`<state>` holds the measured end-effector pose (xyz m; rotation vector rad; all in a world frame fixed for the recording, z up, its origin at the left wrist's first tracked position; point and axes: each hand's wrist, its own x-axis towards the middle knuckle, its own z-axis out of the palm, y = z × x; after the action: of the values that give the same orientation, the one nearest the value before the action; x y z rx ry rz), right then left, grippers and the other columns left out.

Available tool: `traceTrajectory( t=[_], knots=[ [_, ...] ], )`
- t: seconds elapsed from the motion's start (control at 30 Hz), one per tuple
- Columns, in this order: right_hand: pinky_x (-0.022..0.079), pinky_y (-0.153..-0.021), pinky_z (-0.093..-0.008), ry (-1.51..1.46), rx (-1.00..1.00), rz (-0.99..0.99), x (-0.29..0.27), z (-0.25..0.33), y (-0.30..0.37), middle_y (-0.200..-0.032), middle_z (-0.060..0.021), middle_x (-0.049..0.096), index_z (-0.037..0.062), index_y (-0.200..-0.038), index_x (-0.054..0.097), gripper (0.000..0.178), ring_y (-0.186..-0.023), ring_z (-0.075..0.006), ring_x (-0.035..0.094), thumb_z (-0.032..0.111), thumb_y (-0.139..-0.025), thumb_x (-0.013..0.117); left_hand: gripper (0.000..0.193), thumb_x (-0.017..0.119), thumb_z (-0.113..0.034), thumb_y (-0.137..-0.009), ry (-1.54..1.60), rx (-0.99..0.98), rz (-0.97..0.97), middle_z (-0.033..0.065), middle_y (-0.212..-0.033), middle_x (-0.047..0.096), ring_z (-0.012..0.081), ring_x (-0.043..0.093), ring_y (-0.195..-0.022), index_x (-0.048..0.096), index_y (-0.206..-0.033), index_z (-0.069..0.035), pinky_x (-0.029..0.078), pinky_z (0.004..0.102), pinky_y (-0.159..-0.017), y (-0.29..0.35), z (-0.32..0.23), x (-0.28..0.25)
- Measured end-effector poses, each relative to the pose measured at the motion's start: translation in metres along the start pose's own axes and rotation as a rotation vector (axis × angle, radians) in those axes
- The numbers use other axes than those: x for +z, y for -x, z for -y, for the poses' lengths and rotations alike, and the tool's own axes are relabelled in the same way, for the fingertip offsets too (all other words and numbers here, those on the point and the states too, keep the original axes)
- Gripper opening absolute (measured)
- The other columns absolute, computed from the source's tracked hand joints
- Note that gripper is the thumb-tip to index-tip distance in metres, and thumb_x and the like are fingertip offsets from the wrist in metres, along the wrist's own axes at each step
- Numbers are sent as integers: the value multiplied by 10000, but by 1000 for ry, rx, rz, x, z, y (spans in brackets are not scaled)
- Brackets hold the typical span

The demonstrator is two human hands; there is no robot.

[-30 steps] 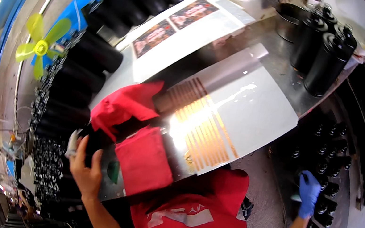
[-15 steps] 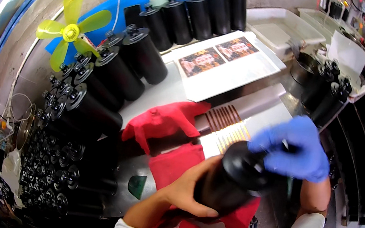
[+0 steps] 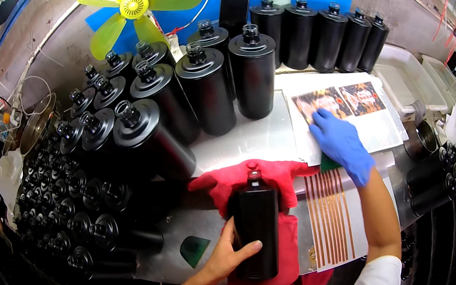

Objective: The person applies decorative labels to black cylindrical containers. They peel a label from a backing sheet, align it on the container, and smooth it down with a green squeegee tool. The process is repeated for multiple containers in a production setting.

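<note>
- Bottle (image 3: 264, 223), black and glossy, lay centrally on a folded red cloth (image 3: 289, 251), neck toward 12 o'clock against a crumpled red cloth (image 3: 214, 181).
- Steadiness seemed to matter most: the body was best kept square on the padding, clear of the metal counter (image 3: 178, 223), so its finish would not scuff.
- Left hand (image 3: 226, 257), bare, held the bottle from 7 o'clock, thumb spread from the fingers and laid on the face; light pressure near the edge would leave fewer prints.
- Right hand (image 3: 340, 139), blue-gloved, was at a printed sheet (image 3: 338, 103) toward 1 o'clock, fingers fairly close together; whether they gripped anything could not be told.
- Dark green piece (image 3: 329, 164) showed below that palm, held or loose unclear.
- Forearm clearance deserved care over the copper-striped sheet (image 3: 335, 219) toward 2 o'clock.
</note>
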<state>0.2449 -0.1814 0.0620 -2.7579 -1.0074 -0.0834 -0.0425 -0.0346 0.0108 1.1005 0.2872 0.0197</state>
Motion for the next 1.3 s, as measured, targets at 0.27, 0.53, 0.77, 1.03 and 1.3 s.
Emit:
traceTrajectory(
  t=[0.27, 0.53, 0.77, 1.03, 1.3],
  knots=[
    [481, -894, -334, -418, 30, -82, -24, -11, 113, -1200, -156, 596, 38, -1137, 619, 314, -1074, -269, 605, 209, -874, 610, 713, 726, -123, -784, -19, -23, 29, 101, -1255, 483, 188, 469, -1172, 304, -1347, -6, 349, 332, -1014, -8, 1, -9],
    [413, -546, -283, -404, 820, -462, 31, -67, 85, -588, -44, 535, 0, -651, 574, 471, -553, -89, 452, 427, -747, 747, 982, 748, -46, -744, -55, 48, -66, 168, -1336, 397, 234, 438, -1231, 61, -1444, 3, 360, 363, -1029, -5, -3, -3],
    [399, -581, -228, -1189, 840, -589, 59, -62, 81, -714, -37, 612, -14, -790, 657, 350, -606, -94, 516, 329, -786, 727, 972, 766, -89, -733, -24, 71, -18, 177, -1325, 403, 242, 443, -1223, 99, -1430, 25, 359, 364, -1025, -10, 1, -9],
    [408, -617, -198, -787, 730, -745, 41, -76, 120, -748, 1, 630, -39, -940, 682, 269, -652, -52, 514, 197, -815, 712, 966, 780, -180, -741, -60, 28, 132, 183, -1343, 396, 253, 431, -1236, 136, -1423, 51, 343, 364, -1033, -21, -8, -14],
    [296, -476, -179, -343, 249, -531, -66, 27, 145, -705, 39, 560, -4, -948, 665, 159, -530, -5, 354, 33, -794, 680, 1049, 774, -262, -762, -246, 199, -45, 215, -1385, 348, 263, 404, -1260, 41, -1439, 59, 327, 344, -1046, -12, 8, -7]
  ],
)
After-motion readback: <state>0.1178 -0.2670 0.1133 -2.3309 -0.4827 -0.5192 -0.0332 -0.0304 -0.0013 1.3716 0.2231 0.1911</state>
